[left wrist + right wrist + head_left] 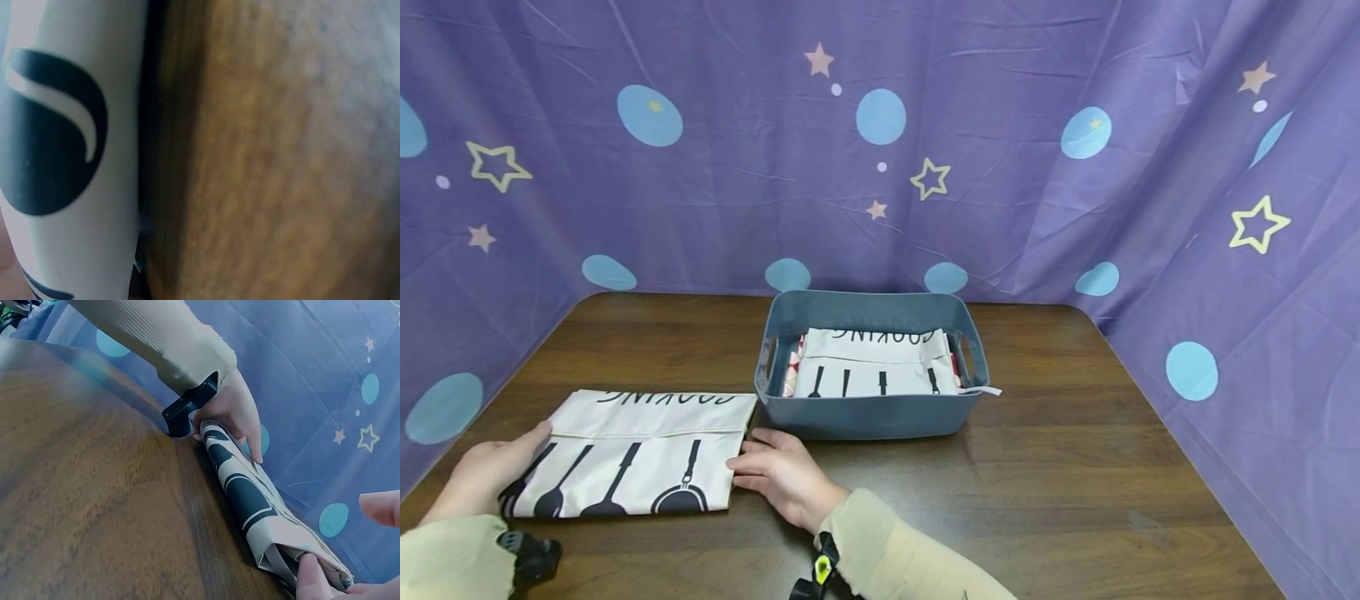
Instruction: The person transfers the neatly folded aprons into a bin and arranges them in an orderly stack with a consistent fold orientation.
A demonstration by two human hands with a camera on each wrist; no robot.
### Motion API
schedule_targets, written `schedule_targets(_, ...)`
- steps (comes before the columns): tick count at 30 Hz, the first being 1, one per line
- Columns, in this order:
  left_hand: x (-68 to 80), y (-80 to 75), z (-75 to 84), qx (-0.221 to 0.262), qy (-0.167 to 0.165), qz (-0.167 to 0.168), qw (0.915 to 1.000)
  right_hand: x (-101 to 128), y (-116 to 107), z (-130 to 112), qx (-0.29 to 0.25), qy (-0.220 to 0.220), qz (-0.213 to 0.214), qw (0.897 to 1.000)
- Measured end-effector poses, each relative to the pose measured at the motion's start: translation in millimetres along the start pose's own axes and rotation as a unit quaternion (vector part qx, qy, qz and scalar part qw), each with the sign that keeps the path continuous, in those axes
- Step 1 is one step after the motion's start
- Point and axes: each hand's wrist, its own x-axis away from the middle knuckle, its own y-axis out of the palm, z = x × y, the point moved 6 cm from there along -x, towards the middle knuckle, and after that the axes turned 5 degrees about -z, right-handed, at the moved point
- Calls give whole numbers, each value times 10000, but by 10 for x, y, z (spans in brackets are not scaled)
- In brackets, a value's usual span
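Note:
A folded white cloth, printed in black with "COOKING" and kitchen utensils, lies on the left of the table. My left hand grips its left edge, thumb on top and the other fingers mostly hidden; the right wrist view shows this hand at the far end. At the right edge my right hand touches the cloth with extended fingers. One fingertip sits at the open folds, while another digit stays clear of them. In the left wrist view the cloth's rounded front edge shows close up.
A blue-grey plastic basket stands at the back middle of the wooden table. Inside lies a similar printed white cloth over red-and-white fabric. A white tag sticks over its rim. Purple curtain surrounds the table.

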Motion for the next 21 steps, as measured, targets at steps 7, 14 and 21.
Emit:
schedule_targets(7,-87,12,-58,173,-55,-43,9998,8,32,-17,684,-209,233,9972)
schedule_targets(14,-23,22,-13,86,68,-67,9999,7,55,-27,951,-153,320,9948)
schedule_targets(21,-10,32,-2,-2,244,-130,9996,12,71,-46,888,-76,301,9956)
